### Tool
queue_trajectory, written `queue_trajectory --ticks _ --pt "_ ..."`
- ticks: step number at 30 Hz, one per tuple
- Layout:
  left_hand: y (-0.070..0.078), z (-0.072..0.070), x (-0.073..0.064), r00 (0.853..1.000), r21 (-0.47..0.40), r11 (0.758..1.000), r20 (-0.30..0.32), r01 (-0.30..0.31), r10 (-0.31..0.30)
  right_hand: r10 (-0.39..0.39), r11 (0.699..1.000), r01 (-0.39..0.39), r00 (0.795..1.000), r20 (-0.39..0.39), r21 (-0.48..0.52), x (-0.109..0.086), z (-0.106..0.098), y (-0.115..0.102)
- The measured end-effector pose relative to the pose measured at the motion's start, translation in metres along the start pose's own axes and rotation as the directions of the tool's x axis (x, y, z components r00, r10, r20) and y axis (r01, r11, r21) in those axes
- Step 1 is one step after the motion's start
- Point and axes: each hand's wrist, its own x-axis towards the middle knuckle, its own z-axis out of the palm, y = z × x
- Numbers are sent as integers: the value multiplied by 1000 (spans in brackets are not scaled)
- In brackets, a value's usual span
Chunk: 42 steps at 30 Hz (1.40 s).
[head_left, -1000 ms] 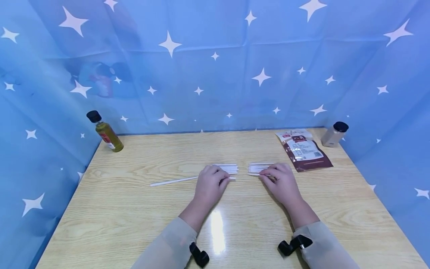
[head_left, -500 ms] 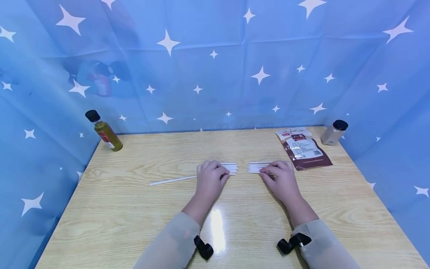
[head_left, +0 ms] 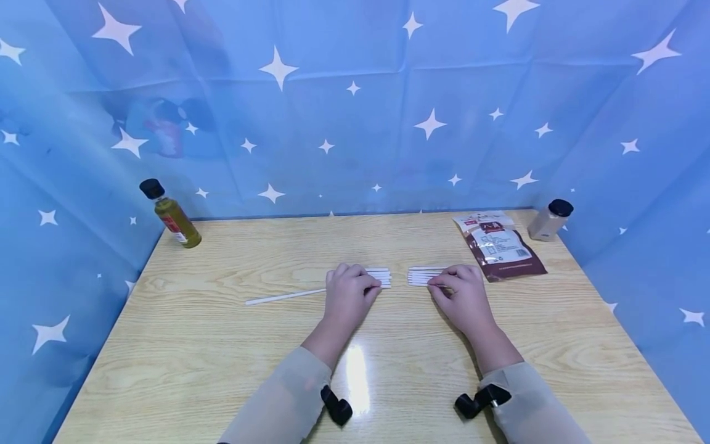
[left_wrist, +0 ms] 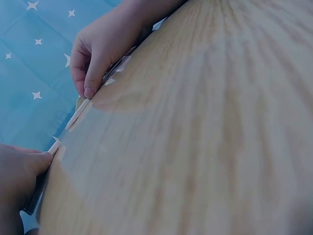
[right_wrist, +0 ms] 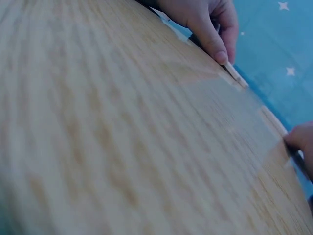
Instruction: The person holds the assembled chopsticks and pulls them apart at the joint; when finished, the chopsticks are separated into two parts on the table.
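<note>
Two sets of thin white sticks lie side by side on the table, a narrow gap between their facing ends. My left hand (head_left: 349, 293) lies over the left sticks (head_left: 379, 274), its thumb and index finger pinching the nearest one. That stick's long slanted part (head_left: 285, 296) comes out on the hand's other side. Across the gap, my right hand (head_left: 459, 297) covers part of the right sticks (head_left: 418, 276), thumb and finger pinching at their near edge. In the left wrist view, a stick end (left_wrist: 78, 115) shows beyond the right fingertips.
The wood-grain table (head_left: 222, 364) reaches a blue star-printed cloth (head_left: 355, 123). An oil bottle (head_left: 176, 222) with a black cap stands at the back left. A brown and white packet (head_left: 499, 245) lies behind my right hand, beside a black-lidded jar (head_left: 549, 222).
My left hand has shifted slightly forward, bringing the pinched stick's right end up against the other left sticks. The right hand stays about where it was.
</note>
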Motion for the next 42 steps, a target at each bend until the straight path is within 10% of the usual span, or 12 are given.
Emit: queue_trajectory --ticks 23,42 --pt "-2 -8 -5 999 -75 997 -53 -3 -1 -127 991 127 992 0 -41 7 5 -22" --pt "-33 -43 -25 994 -62 997 -106 -40 34 -222 973 221 975 18 65 22 44 -58"
